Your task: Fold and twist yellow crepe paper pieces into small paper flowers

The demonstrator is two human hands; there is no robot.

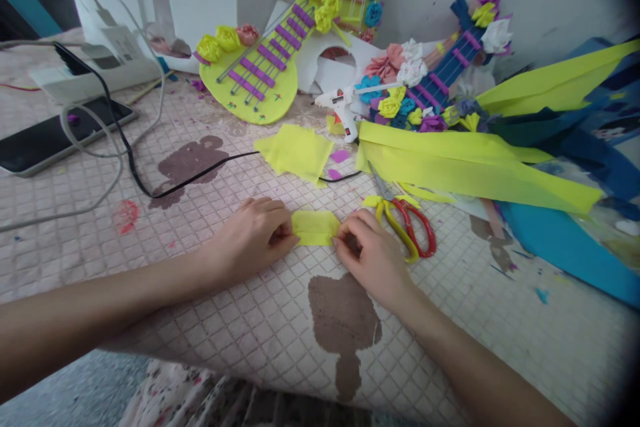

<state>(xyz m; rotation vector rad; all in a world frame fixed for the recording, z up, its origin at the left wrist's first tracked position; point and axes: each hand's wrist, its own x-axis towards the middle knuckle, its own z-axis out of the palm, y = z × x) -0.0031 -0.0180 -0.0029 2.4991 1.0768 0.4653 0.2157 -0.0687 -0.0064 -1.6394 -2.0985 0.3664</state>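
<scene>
A small yellow paper piece (315, 227) lies flat on the quilted cloth surface (270, 340) near its front edge. My left hand (253, 237) pinches its left end with thumb and fingertips. My right hand (373, 253) pinches its right end, fingers curled. Red-and-yellow-handled scissors (405, 220) lie just right of my right hand, apart from it. More yellow paper squares (296, 151) are stacked behind the piece.
A white glue gun (345, 103) with a black cord (165, 183) stands at the back. Yellow paper guitar (260, 73) and blue paper guitar (440, 73) with paper flowers lean against the wall. Long yellow paper sheets (475, 163) and blue sheets (565, 247) lie right. A tablet (50, 137) lies left.
</scene>
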